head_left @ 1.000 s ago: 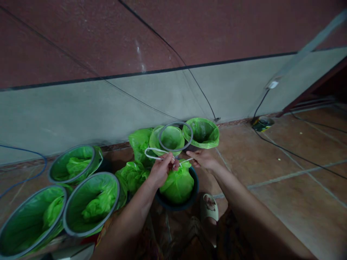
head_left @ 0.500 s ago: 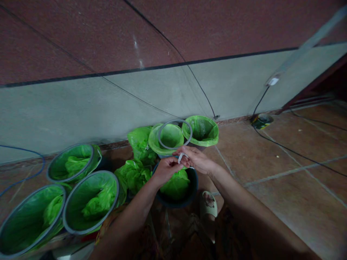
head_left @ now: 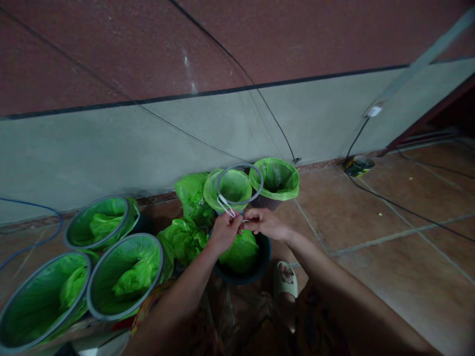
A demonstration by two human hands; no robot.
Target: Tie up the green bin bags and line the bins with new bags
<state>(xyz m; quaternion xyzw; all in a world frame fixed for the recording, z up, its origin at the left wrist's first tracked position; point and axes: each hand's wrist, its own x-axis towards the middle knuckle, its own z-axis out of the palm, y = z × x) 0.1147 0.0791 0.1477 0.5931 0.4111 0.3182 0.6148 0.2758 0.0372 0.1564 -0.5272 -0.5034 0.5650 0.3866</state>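
Note:
A white drawstring [head_left: 225, 206] sticks out as a loop past the fingers of my left hand [head_left: 225, 231], which pinches it. My right hand [head_left: 266, 223] has its thumb and fingers closed on the string's other part, close to the left fingertips. Below both hands, a bunched green plastic bag [head_left: 242, 253] sits inside a dark round bin [head_left: 243, 281]. Whether the string joins this bag is hidden by my hands. Just beyond stand a green-lined bin [head_left: 211, 195] with a loose grey ring [head_left: 261, 184] across its top and another green-lined bin [head_left: 287, 185].
Three green-lined bins with grey rims stand at left: a back one [head_left: 76, 217], a front one [head_left: 94, 291] and a far-left one [head_left: 22, 282]. Tied green bags [head_left: 193, 195] lie between. A can [head_left: 359, 166] and black cable [head_left: 393, 201] are on the tiled floor by the wall.
The white string has shifted left and now loops out beyond my left hand. My right hand has drawn back slightly, its fingers more pinched. The bins and bags have not moved.

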